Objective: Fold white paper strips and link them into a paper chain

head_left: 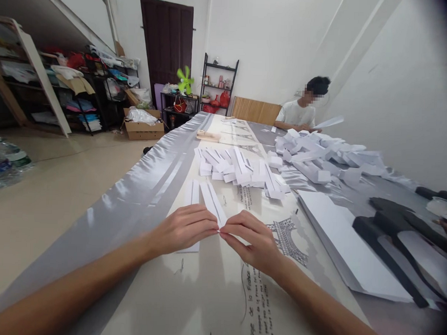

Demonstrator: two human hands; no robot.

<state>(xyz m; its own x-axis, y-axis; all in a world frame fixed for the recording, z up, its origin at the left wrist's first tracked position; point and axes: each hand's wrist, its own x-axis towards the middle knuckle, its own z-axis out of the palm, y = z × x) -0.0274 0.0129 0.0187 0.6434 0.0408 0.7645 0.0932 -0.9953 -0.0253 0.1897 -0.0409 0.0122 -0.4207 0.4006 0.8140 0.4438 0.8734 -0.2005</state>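
Two bare hands at work, head view only. Left hand (186, 227) and right hand (252, 237) meet fingertip to fingertip, both pinching the near end of a narrow white folded-paper strip (214, 204) over the table's middle. Far end points away from the wearer. Thumb-and-finger grip from both sides probably gives fine control at that small end; a full fist would likely crush thin paper. Dark line runs along the strip; can't tell if it's a slit or a fold seam.

Second flat white paper strip (192, 192) lies under the left hand, ends showing beyond and nearer. Can't tell if the palm touches it. Parked there, it's presumably within easy reach.

Heap of folded white paper pieces (241, 168) sits just beyond the hands, likely put there so the near area has elbow room. Bigger loose pile of white paper (326, 151) is further right, in front of a person in a white shirt (296, 114), so handy from that seat. Tall flat stack of white sheets (349, 245) rests to the right, alongside a black object, too unclear to name (375, 236).

Everything's on a glossy cream-and-grey printed tablecloth (160, 292); slick-looking, so light paper may slide on it.
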